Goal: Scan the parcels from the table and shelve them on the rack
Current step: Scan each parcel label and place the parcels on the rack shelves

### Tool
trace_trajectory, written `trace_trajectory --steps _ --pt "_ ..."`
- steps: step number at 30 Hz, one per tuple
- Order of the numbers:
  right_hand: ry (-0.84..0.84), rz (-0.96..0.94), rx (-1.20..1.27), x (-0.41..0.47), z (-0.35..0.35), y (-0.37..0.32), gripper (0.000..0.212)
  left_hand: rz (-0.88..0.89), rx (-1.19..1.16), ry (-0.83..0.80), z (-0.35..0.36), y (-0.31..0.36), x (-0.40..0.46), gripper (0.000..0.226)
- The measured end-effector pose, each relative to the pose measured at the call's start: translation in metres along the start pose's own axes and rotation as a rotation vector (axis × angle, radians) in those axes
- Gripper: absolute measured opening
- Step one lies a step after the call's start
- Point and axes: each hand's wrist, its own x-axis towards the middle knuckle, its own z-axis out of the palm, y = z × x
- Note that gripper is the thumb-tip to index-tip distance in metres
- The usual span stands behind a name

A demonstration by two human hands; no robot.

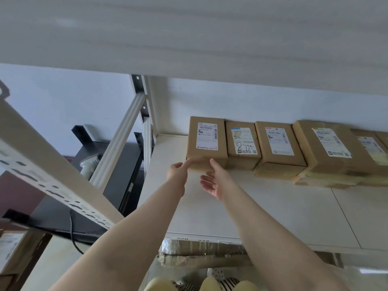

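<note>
Parcel: small brown carton (206,141) with a white label on top, lying flat at the left end of a row of boxes at the back of the rack shelf (262,208).
Neighbour: second carton (242,143), marked by hand on its label, sits just beside it on the right; whether the sides touch, cannot tell.
Handling (judgement): looks light, stiff-walled, taped; cardboard gives fair friction, not slippery. Contents unknown, so treat as possibly fragile.
Where to hold (judgement): the two short side faces or front lower edge; push on the front face to seat it deeper.
Left hand (178,170): fingers extended, tips at the carton's front lower corner, apparently touching.
Right hand (216,181): palm up, fingers straight and loosely spread, forefinger reaching the front face; gripping nothing.
Beyond: scanner (89,164) resting on a dark stand left of the rack.
</note>
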Motion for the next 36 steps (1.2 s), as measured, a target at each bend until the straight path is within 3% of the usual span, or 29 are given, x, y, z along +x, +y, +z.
trace_trajectory --steps 5,10,21,29,36 --pt "-0.027 -0.137 0.015 -0.014 0.007 0.022 0.029 0.015 -0.176 -0.004 -0.017 -0.018 -0.022 0.029" --pt "-0.117 -0.204 -0.042 -0.031 0.004 0.05 0.022 -0.032 -0.338 0.072 -0.038 -0.048 -0.054 0.017" --pt "-0.451 -0.057 -0.211 -0.07 0.028 0.164 0.016 -0.159 -0.494 0.301 -0.128 -0.154 -0.127 0.011" --pt "-0.652 0.04 -0.424 -0.105 0.128 0.225 0.02 -0.129 -0.684 0.538 -0.255 -0.162 -0.142 0.013" --pt "-0.629 0.071 -0.475 -0.116 0.258 0.287 0.027 -0.094 -0.708 0.577 -0.385 -0.156 -0.134 0.019"
